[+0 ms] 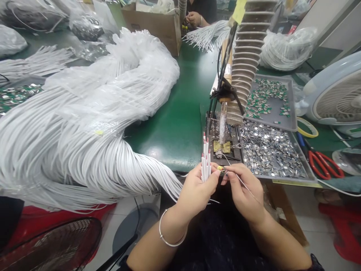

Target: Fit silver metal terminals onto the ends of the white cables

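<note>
Closed around several white cables (205,165) with red wire tips is my left hand (196,190). The cables stand upright out of the grip, and a small piece with yellow on it shows at the thumb and fingertips. My right hand (246,191) is pinched around a thin solder wire (244,183), which crosses the fingers on a slant. Both sets of fingertips meet just below the soldering iron (222,124), whose tip points down. What lies between the fingertips is too small to make out.
A large bundle of white cables (93,150) covers the left bench. Right of the iron are a tray of metal connector shells (312,175), a tray of green circuit boards (291,101), red-handled pliers (324,163) and a fan (338,94). An exhaust hose (251,45) hangs above. Another person's hand (194,19) is across the bench.
</note>
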{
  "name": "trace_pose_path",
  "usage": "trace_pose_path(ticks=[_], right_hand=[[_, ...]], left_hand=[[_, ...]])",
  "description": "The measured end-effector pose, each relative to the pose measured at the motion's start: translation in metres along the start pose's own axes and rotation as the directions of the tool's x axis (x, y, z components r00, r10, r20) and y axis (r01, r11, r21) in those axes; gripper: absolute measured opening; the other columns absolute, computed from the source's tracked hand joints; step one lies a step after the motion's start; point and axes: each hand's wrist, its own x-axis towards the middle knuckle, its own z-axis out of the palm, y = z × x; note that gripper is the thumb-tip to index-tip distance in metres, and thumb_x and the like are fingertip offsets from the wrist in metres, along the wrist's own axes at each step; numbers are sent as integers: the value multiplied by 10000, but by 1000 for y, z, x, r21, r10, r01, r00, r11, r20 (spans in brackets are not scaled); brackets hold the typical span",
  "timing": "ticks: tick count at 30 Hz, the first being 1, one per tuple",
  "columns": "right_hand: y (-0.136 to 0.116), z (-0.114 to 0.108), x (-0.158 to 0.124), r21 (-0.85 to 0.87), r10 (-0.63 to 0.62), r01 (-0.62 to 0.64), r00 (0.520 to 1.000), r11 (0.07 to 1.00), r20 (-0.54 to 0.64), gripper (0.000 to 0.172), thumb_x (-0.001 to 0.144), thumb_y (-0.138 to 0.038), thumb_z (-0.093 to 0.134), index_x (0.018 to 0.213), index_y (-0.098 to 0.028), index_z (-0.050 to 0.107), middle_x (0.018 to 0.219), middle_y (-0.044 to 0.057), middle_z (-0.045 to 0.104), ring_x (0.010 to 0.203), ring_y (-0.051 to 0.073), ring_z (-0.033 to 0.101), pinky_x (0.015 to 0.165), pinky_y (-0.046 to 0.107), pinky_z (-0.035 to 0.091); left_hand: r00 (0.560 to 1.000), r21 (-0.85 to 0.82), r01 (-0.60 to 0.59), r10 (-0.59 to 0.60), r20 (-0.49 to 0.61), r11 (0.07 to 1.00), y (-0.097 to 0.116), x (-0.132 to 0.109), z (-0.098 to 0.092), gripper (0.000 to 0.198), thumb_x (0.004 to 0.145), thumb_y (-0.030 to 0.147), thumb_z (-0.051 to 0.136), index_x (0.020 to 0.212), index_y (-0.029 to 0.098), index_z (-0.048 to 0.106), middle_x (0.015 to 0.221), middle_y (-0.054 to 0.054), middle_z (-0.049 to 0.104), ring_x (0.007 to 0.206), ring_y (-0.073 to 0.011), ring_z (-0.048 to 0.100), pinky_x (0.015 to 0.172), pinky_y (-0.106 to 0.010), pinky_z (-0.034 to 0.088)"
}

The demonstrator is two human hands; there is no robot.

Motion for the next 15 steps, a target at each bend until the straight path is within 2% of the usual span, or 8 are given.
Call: trace_pose_path(ticks=[3,6,11,15], right_hand=[[2,0,0,19,118,-117,993,993,-29,120,872,-135,488,921,-199,577,717,-16,555,581,83,565,579,230,484],[4,-1,0,19,178,-177,984,984,-29,79,881,-199,492,860,-199,568,683,-23,535,536,85,535,524,227,455],[5,-2,0,53,177,-177,984,983,5,79,881,-200,490,853,-207,563,685,-26,522,561,87,519,535,227,433],[5,-2,2,45,144,-144,989,989,20,86,873,-172,490,854,-209,565,708,-16,535,608,97,537,550,229,434]], left_hand=[[1000,24,-2,1,18,1000,4,-1,2,136,804,263,572,760,148,513,720,17,535,440,-3,325,419,-160,270],[1000,44,3,-3,-1,999,5,-2,4,138,778,248,590,726,145,514,815,0,550,455,-3,352,422,-172,285],[1000,109,-6,7,-10,994,7,-2,6,138,766,223,581,678,140,515,829,-10,562,464,-12,339,411,-191,245],[1000,156,-15,17,-11,988,8,-1,6,94,777,209,561,719,146,522,780,-6,567,464,-24,335,424,-198,254]])
